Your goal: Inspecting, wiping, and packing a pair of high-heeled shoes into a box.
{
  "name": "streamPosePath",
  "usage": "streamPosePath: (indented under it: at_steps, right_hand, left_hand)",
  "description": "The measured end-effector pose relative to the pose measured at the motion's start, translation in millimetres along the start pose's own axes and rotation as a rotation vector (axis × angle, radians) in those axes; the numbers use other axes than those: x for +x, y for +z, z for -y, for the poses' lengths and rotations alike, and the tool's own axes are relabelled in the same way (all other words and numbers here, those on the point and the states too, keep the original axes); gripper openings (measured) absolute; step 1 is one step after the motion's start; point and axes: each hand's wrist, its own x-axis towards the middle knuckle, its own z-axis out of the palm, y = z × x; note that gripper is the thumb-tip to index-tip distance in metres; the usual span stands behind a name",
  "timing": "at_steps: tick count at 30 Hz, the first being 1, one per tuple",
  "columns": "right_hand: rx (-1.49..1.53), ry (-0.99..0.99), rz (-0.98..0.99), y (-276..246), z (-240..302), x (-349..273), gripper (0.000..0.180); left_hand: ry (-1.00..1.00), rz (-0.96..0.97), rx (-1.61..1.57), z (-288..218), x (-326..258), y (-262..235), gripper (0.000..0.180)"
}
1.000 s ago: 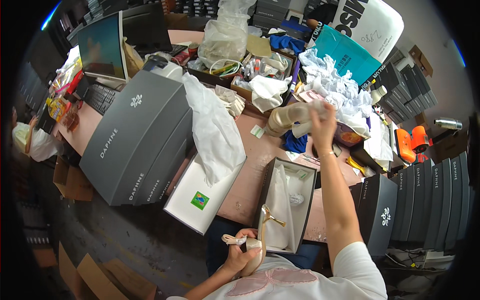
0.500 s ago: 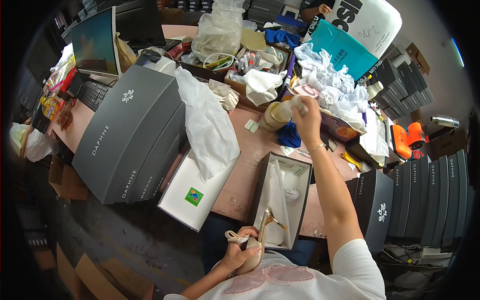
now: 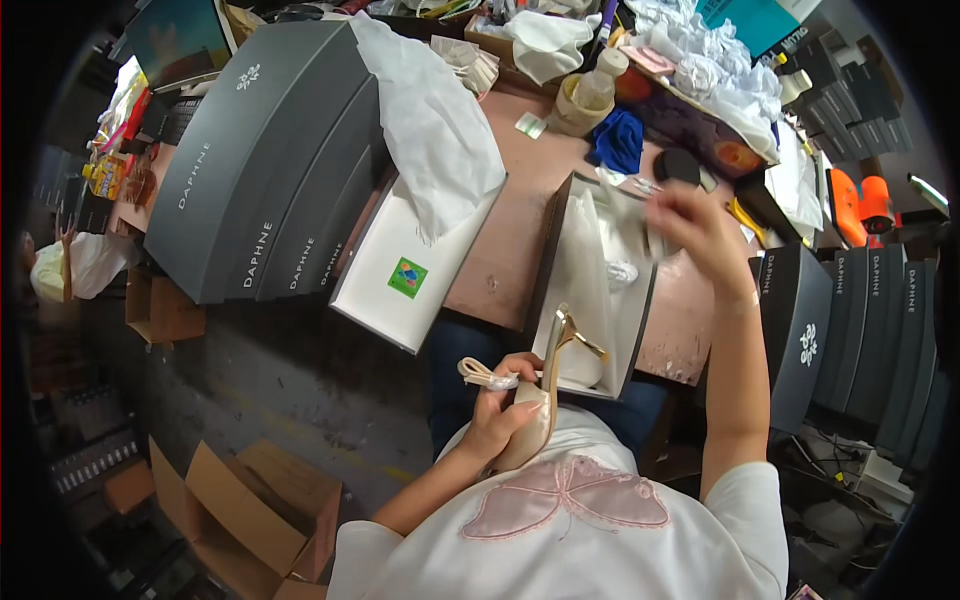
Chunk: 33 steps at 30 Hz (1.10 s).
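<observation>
A pale high-heeled shoe [image 3: 536, 420] with a gold heel is gripped in my left hand [image 3: 495, 425], close to my body, its heel pointing up and right. Its looped strap [image 3: 485, 375] sticks out by my fingers, partly in clear wrap. My right hand [image 3: 700, 225], blurred by motion, hovers at the right edge of an open shoe box [image 3: 640, 305]. Its fingers look pinched around something pale and smeared. White tissue paper [image 3: 577, 265] and a crumpled paper ball [image 3: 622, 274] lie inside the box.
A box lid [image 3: 375, 300] with white tissue [image 3: 435, 130] lies to the left, beside stacked grey shoe boxes [image 3: 225, 160]. Beyond are a bottle [image 3: 600, 82] in a tan holder, a blue cloth [image 3: 617, 140] and a black round thing [image 3: 678, 165]. More boxes [image 3: 800, 335] stand right.
My right hand has left the bottle and come back toward me, to the shoe box's right edge. My left hand still holds the shoe. The whole view has tilted downward.
</observation>
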Motion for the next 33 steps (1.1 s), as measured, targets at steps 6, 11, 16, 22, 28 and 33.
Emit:
streamPosePath:
  at_steps: [6, 11, 16, 22, 28, 33]
  right_hand:
    - [0.076, -0.129, 0.079, 68.8, 21.7, -165.2, 0.012]
    - [-0.019, -0.174, -0.209, 105.5, 9.1, -185.6, 0.015]
    - [-0.033, -0.216, -0.157, 108.4, 8.8, -182.8, 0.020]
    - [-0.156, -0.271, -0.144, 109.9, 2.4, -178.3, 0.019]
    - [-0.166, -0.291, -0.101, 107.6, 3.7, -176.9, 0.017]
    - [-0.235, -0.281, -0.113, 108.1, 2.5, -172.3, 0.016]
  left_hand:
    - [-0.071, 0.076, 0.045, 1.7, -2.2, 20.6, 0.037]
    - [-0.073, 0.134, 0.149, 8.2, -2.4, 30.0, 0.037]
    - [-0.011, 0.160, 0.266, 7.9, -4.2, 36.6, 0.036]
    - [-0.036, 0.151, 0.246, 9.1, -7.1, 41.5, 0.036]
    - [-0.041, 0.141, 0.220, 14.9, -8.0, 38.0, 0.035]
    - [-0.109, 0.114, 0.170, 9.8, -8.2, 42.5, 0.033]
